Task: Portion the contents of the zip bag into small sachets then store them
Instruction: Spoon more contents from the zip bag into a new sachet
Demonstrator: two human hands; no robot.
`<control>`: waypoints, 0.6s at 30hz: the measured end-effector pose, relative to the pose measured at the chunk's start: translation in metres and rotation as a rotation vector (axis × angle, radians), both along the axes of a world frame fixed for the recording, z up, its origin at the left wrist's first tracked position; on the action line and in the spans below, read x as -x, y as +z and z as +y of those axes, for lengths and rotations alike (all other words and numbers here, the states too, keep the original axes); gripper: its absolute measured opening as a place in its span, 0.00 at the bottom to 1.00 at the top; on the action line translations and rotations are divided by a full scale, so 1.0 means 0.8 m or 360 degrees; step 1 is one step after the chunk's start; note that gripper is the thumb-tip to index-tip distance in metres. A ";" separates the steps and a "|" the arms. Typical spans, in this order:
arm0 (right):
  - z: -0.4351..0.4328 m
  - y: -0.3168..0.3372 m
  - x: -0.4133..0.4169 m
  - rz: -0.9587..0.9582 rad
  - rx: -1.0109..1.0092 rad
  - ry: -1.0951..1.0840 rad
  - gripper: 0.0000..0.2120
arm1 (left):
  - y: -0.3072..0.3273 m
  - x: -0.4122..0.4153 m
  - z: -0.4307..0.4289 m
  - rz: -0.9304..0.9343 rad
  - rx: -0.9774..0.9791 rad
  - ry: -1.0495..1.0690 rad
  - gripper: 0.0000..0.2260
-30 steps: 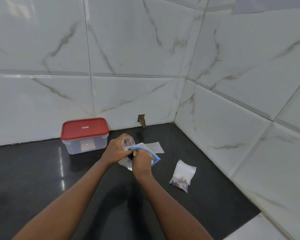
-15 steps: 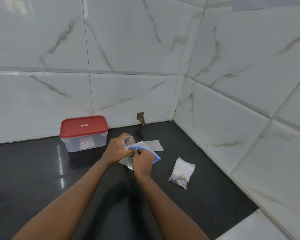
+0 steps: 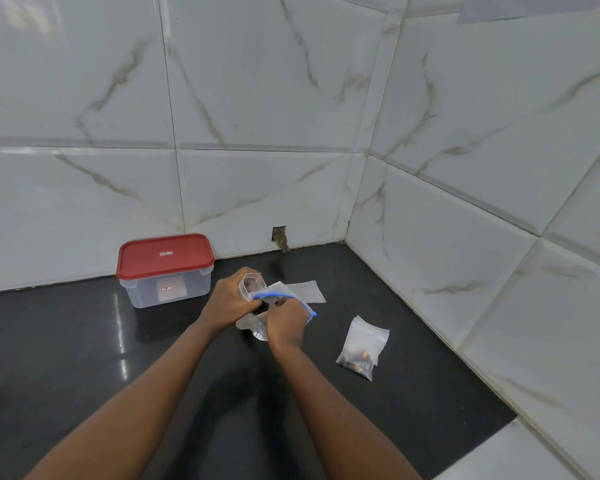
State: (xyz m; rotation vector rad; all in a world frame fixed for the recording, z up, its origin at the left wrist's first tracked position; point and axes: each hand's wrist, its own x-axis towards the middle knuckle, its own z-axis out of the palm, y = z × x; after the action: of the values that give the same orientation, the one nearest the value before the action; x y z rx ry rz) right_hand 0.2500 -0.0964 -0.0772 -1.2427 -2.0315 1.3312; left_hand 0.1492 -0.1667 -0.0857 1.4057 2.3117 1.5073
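Note:
My left hand (image 3: 227, 303) grips a small clear sachet (image 3: 252, 284), its mouth held open and pointing up. Just below it is the clear zip bag (image 3: 250, 327) with a blue zip rim, lifted slightly off the black counter. My right hand (image 3: 286, 323) has its curled fingers inside the bag's mouth, at some dark pieces there; exactly what they pinch is hidden. A filled sachet (image 3: 361, 348) with dark contents lies on the counter to the right. An empty flat sachet (image 3: 307, 291) lies behind the hands.
A clear plastic container with a red lid (image 3: 165, 258) stands shut at the back left against the tiled wall. Marble-look tiled walls meet in a corner at the back right. The black counter (image 3: 66, 358) ends at a white edge at front right.
The hands stay together at the zip bag. My right hand's fingers have shifted a little inside the bag's mouth; nothing else has moved.

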 end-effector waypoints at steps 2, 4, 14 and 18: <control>0.001 -0.003 -0.001 -0.0052 -0.0045 0.0029 0.15 | 0.002 -0.001 -0.001 -0.0001 -0.0010 -0.0011 0.22; 0.001 -0.004 -0.003 -0.0087 -0.0088 0.0025 0.11 | 0.002 -0.002 -0.002 0.0005 0.0006 -0.0009 0.21; -0.003 -0.006 -0.009 -0.0170 -0.0145 0.0091 0.13 | -0.002 -0.003 0.001 0.0011 0.0024 0.0025 0.18; -0.006 -0.001 -0.005 -0.0264 -0.0153 0.0148 0.13 | -0.001 -0.004 0.003 -0.0039 -0.0015 0.0066 0.17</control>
State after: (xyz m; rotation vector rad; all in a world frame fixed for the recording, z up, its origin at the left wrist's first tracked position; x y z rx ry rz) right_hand 0.2544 -0.1014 -0.0777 -1.2664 -2.2647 1.1903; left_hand 0.1523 -0.1640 -0.0869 1.3421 2.3367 1.5391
